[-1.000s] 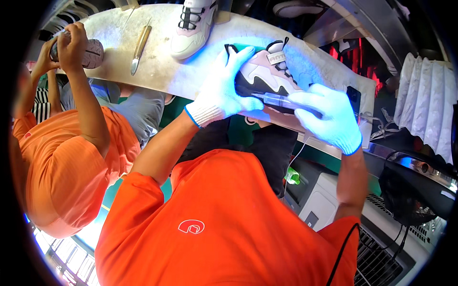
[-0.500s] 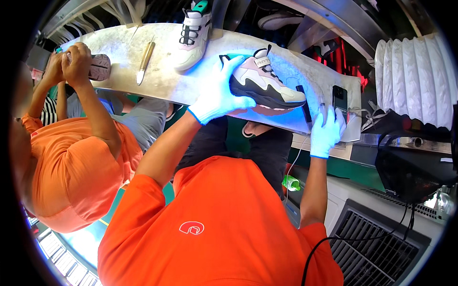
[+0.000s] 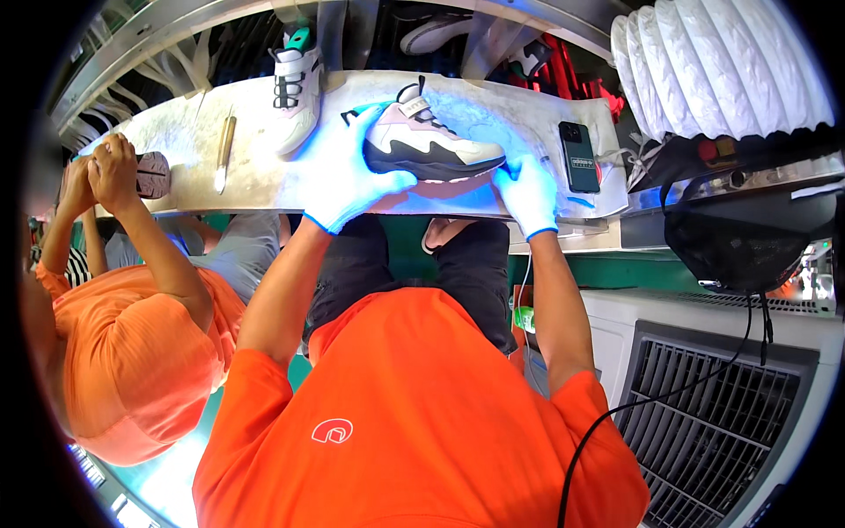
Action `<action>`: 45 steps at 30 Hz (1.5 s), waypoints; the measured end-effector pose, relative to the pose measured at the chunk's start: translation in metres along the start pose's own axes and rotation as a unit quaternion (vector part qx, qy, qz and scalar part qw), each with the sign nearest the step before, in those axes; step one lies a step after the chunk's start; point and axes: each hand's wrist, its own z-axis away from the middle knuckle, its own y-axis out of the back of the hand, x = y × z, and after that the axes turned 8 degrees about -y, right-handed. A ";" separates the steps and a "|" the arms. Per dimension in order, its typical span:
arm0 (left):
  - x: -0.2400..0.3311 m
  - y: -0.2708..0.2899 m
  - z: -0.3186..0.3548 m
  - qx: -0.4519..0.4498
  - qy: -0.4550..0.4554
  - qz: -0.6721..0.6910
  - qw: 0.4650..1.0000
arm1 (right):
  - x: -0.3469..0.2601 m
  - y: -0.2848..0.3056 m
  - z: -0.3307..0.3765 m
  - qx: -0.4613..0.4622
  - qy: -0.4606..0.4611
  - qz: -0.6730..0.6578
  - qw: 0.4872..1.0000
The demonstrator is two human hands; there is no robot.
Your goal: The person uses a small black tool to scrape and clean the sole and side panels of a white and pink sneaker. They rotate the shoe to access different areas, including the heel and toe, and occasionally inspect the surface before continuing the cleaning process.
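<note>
A white, pink and black sneaker [image 3: 431, 148] is held on its side edge above the bench, its toe pointing right. My left hand [image 3: 345, 183], in a white glove lit blue, grips it at the heel, thumb along the dark sole. My gloved right hand [image 3: 531, 195] closes on the toe; its fingertips are partly hidden there. Blue light falls on both gloves and the bench around them. A matching sneaker [image 3: 297, 99] with a green piece in its opening stands farther left on the bench.
On the pale worktable [image 3: 255, 180] lies a wooden-handled tool [image 3: 225, 155] at left. A dark phone [image 3: 579, 158] lies at right, below a white ribbed duct [image 3: 713, 75]. At left a co-worker's hands [image 3: 110, 176] hold a shoe sole [image 3: 152, 175]. A black bag [image 3: 735, 224] hangs at right.
My right hand has moved left from beside the phone to the sneaker's toe. My left hand still grips the heel. The whole view has shifted, and a dark strip by the toe no longer shows.
</note>
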 end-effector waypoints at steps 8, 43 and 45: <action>0.009 0.000 0.000 0.005 0.033 -0.006 0.999 | 0.001 0.021 -0.003 -0.157 -0.149 -0.646 0.732; 0.004 -0.005 0.005 0.005 0.085 -0.025 0.996 | -0.158 0.004 0.001 -0.061 -0.001 -0.757 0.651; 0.008 -0.005 0.003 0.011 0.095 -0.023 0.995 | -0.164 0.000 0.009 -0.029 0.015 -0.741 0.671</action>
